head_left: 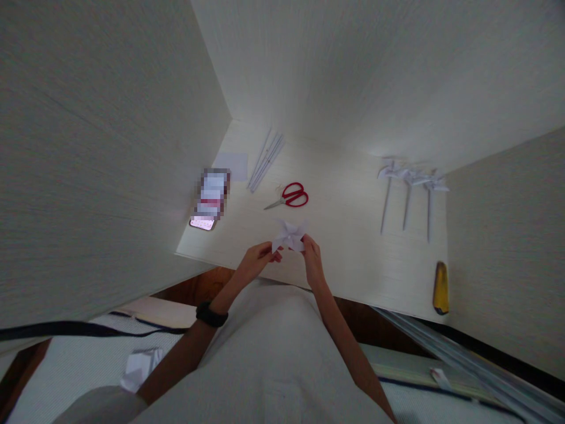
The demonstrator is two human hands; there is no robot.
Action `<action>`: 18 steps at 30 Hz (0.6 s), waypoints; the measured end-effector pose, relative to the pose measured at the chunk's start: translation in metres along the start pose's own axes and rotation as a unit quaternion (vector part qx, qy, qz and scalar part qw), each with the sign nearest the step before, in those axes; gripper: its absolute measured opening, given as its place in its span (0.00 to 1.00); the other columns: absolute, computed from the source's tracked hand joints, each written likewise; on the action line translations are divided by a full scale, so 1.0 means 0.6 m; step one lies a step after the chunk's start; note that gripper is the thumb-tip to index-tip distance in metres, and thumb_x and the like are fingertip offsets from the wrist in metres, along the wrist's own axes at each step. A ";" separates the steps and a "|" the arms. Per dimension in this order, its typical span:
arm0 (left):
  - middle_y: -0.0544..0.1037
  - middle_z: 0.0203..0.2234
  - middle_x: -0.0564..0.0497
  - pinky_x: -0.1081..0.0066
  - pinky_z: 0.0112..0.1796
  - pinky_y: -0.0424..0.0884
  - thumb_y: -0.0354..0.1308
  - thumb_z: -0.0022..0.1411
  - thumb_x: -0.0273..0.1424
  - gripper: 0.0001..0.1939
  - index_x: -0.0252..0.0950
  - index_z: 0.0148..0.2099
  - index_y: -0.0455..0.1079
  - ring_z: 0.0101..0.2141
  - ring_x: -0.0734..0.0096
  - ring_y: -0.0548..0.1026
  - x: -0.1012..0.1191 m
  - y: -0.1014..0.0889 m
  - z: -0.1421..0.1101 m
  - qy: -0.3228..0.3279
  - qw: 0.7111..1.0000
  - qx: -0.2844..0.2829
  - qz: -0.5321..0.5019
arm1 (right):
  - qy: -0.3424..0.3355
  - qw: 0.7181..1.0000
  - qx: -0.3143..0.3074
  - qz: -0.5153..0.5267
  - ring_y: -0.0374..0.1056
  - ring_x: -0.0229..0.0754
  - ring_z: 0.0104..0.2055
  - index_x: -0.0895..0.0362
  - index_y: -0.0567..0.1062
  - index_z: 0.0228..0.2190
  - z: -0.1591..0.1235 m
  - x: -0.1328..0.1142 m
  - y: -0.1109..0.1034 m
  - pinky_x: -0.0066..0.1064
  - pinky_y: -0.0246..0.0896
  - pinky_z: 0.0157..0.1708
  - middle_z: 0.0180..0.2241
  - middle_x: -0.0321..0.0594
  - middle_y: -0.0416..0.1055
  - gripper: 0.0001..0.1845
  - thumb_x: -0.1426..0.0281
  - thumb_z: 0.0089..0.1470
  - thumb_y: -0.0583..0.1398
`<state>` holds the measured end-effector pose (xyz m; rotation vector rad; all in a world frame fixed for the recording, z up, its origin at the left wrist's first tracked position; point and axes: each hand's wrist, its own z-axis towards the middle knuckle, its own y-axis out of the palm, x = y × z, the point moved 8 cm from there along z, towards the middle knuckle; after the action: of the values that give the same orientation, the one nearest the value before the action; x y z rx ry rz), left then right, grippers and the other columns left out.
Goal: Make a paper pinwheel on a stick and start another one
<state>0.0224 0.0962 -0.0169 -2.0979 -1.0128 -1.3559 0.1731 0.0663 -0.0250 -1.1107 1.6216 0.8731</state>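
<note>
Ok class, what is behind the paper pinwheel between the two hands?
The pale tabletop shows around the paper pinwheel. What lies directly behind its folded blades is covered, so we cannot tell.

Coarse pixelation hides most of the phone screen (202, 223).
</note>
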 end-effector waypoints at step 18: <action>0.74 0.43 0.46 0.59 0.42 0.73 0.54 0.65 0.38 0.16 0.33 0.50 0.67 0.41 0.65 0.74 0.081 -0.010 -0.007 0.105 0.988 0.096 -0.061 | 0.025 0.942 -0.316 -0.107 0.67 0.35 0.37 0.63 0.70 0.43 -0.054 0.020 0.119 0.31 0.68 0.38 0.39 0.41 0.68 0.15 0.63 0.62 0.57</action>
<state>0.0278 0.1138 0.0290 -1.7380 -1.1474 -1.4392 0.0942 0.0576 -0.0241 -1.7252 1.2459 1.2695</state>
